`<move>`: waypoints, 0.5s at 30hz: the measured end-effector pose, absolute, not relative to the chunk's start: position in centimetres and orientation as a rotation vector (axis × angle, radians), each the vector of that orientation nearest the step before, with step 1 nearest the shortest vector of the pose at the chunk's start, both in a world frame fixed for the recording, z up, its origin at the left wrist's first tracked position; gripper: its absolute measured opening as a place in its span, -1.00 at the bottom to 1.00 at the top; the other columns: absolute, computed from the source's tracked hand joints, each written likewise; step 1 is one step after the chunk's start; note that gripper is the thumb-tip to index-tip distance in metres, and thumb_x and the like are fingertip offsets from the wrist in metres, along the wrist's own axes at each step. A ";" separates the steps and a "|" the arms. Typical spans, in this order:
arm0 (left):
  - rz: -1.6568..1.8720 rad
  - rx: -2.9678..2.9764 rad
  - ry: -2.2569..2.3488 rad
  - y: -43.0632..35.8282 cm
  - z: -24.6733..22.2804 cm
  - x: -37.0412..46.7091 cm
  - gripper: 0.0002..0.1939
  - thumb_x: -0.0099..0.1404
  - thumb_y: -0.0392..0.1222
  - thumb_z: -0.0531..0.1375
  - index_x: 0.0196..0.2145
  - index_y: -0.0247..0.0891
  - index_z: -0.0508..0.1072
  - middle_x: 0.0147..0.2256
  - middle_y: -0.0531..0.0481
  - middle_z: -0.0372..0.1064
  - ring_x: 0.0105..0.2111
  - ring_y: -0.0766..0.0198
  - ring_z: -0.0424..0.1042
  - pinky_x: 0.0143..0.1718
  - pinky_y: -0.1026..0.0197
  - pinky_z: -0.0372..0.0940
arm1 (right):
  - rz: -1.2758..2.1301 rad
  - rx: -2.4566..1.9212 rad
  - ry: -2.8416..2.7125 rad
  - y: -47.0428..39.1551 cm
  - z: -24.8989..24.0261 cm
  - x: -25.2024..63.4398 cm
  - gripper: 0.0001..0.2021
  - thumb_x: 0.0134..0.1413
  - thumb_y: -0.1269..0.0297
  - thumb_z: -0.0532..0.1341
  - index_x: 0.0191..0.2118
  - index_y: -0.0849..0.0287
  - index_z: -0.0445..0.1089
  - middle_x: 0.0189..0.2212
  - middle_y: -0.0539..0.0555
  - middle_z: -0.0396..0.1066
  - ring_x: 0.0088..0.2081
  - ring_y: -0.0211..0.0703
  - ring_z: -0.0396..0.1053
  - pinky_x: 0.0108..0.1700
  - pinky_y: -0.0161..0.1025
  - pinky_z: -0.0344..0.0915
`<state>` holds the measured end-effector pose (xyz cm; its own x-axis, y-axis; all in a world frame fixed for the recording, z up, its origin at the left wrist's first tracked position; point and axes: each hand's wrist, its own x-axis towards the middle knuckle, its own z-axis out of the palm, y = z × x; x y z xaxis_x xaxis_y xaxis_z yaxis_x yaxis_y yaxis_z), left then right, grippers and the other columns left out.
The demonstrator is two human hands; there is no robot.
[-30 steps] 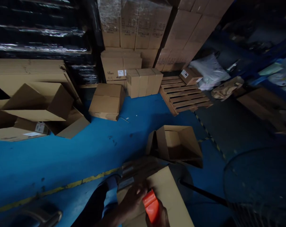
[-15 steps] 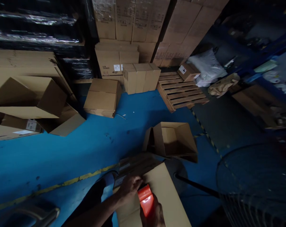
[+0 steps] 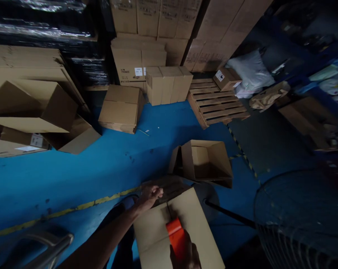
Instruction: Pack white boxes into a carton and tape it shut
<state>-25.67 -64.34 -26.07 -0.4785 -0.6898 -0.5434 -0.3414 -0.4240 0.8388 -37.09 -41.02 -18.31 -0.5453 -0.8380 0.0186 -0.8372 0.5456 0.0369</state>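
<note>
A closed cardboard box (image 3: 155,231) lies right below me, with a dark seam between its top flaps. My right hand (image 3: 187,252) is wrapped round a red tape dispenser (image 3: 176,233), which is over the middle of the box top. Beyond the box's far left edge is my left hand (image 3: 152,195), its fingers curled; whether anything is between them is too small to tell.
An open carton (image 3: 188,160) stands just past the box. A fan (image 3: 294,216) is at the right, a metal frame (image 3: 54,241) at the lower left. Further off are a pallet (image 3: 213,102), folded cartons (image 3: 120,108) and stacked boxes (image 3: 174,16).
My left hand has moved up and left, away from the dispenser. The dispenser and my right hand have shifted slightly right, baring the seam. The view has tilted a little.
</note>
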 end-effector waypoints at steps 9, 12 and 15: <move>-2.028 1.451 -1.585 -65.7 -30.3 -26.2 -0.57 0.34 0.20 0.05 -0.41 -0.19 0.43 -0.41 -0.06 0.52 -0.33 0.14 0.49 -0.25 0.15 0.30 | -0.364 1.532 -2.792 -45.1 -17.9 -36.5 -0.50 0.26 0.19 0.21 0.28 0.12 0.27 -0.31 0.08 0.47 -0.32 0.03 0.57 -0.34 -0.11 0.54; -2.030 1.510 -1.610 -65.5 -31.1 -26.6 -0.61 0.42 0.11 0.09 -0.43 -0.20 0.40 -0.45 0.01 0.44 -0.39 0.21 0.42 -0.29 0.16 0.27 | -0.409 1.566 -2.771 -45.7 -17.9 -36.5 -0.51 0.24 0.22 0.23 0.25 0.19 0.27 -0.32 0.08 0.46 -0.34 0.02 0.57 -0.36 -0.13 0.55; -2.004 1.562 -1.676 -65.0 -31.7 -26.7 -0.62 0.46 0.08 0.15 -0.43 -0.22 0.41 -0.45 0.06 0.40 -0.39 0.21 0.40 -0.24 0.13 0.30 | -0.465 1.597 -2.751 -46.6 -17.5 -36.5 -0.53 0.23 0.26 0.24 0.22 0.23 0.29 -0.34 0.09 0.48 -0.37 0.01 0.58 -0.40 -0.16 0.53</move>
